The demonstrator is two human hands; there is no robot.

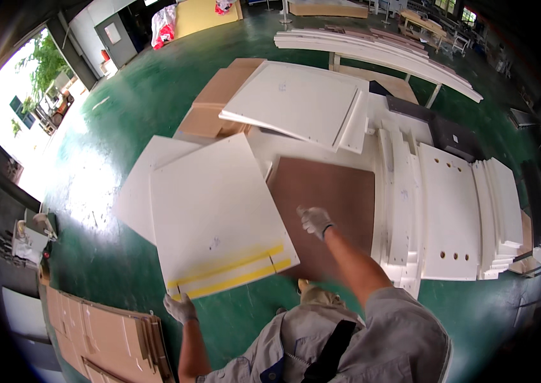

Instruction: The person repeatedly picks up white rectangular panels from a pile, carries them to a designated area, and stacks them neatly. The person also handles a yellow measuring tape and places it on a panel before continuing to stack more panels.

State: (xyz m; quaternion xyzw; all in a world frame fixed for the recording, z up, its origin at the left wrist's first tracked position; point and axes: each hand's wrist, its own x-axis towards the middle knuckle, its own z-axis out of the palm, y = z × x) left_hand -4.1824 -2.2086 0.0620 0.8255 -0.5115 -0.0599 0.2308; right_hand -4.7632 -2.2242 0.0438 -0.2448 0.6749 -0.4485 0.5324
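My left hand point(182, 309), in a pale work glove, grips the near left corner of a white panel point(219, 210), thumb on top. Two yellow strips point(226, 271) run along this panel's near edge, with short dark marks across them. Under it another white panel point(135, 191) sticks out on the left. My right hand point(316, 221), gloved too, is over a brown panel point(341, 185) to the right. Its fingers are partly curled, one stretched out to the left, and nothing shows in them; I cannot tell whether it touches the brown surface.
White boards point(296, 96) lie on brown cardboard point(222, 92) beyond the panels. Narrow white boards point(401, 198) and a board with holes point(449, 210) lie stacked on the right. Flattened cartons point(101, 325) stand at lower left. Long strips rest on a rack point(373, 54) at the back.
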